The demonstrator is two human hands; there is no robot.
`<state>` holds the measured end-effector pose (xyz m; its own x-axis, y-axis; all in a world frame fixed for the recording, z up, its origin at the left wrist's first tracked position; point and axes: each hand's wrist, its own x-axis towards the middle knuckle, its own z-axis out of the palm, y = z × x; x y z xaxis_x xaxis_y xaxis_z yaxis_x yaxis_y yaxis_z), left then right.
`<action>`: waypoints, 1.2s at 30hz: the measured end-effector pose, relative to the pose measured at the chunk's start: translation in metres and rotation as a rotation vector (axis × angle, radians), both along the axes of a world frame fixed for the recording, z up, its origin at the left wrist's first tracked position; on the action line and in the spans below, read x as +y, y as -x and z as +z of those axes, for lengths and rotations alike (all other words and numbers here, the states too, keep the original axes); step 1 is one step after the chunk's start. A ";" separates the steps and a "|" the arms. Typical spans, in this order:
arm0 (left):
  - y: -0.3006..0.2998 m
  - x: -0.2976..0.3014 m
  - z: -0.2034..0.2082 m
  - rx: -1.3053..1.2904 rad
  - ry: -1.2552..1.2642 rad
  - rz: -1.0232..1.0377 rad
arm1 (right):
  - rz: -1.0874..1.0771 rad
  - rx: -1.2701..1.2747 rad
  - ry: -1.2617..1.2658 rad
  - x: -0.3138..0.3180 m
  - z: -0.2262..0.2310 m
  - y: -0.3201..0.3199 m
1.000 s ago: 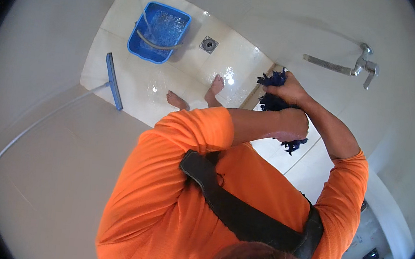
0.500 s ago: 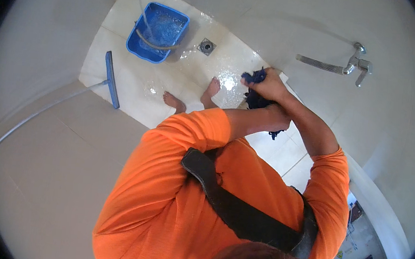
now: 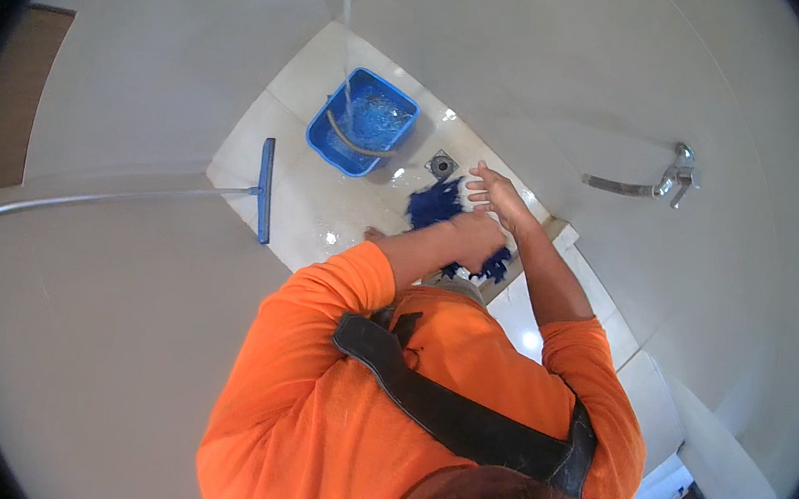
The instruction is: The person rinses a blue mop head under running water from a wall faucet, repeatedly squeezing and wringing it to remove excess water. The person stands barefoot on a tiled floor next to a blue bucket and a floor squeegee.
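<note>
A dark blue shaggy cloth hangs in front of me above the wet floor, its ragged ends showing on both sides of my left hand. My left hand is closed on the middle of it, the fingertips mostly hidden. Just beyond, my right hand is open, its fingers stretched apart beside the cloth. I cannot tell whether the right palm touches it. Past the cloth, a blue bucket stands on the pale tiles with water running into it from above.
A floor drain lies right of the bucket. At left, a squeegee with a long pole leans across the corner. A metal tap with a short hose sticks out of the right wall. A low ledge borders the wet floor.
My right hand has let go of the cloth and spread its fingers. The bunched cloth now hangs loosened, held by my left hand. The view has shifted, showing the water pipe above the bucket.
</note>
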<state>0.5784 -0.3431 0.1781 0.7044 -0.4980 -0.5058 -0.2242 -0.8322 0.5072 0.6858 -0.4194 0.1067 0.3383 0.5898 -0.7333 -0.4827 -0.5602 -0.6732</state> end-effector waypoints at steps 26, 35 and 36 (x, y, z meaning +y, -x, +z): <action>0.447 0.155 -0.217 1.031 0.179 1.365 | 0.569 -0.751 0.399 -0.067 -0.124 0.020; 0.460 0.190 -0.203 1.009 0.226 1.527 | 0.520 -0.736 0.310 0.057 -0.075 0.033; 0.463 0.195 -0.204 1.009 0.215 1.514 | 0.558 -0.761 0.333 0.054 -0.076 0.037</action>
<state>0.1159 -0.1481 -0.0262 0.0607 0.0969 -0.9934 0.9940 0.0847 0.0690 0.6490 -0.3653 0.0305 0.5241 0.6113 -0.5930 0.4010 -0.7914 -0.4615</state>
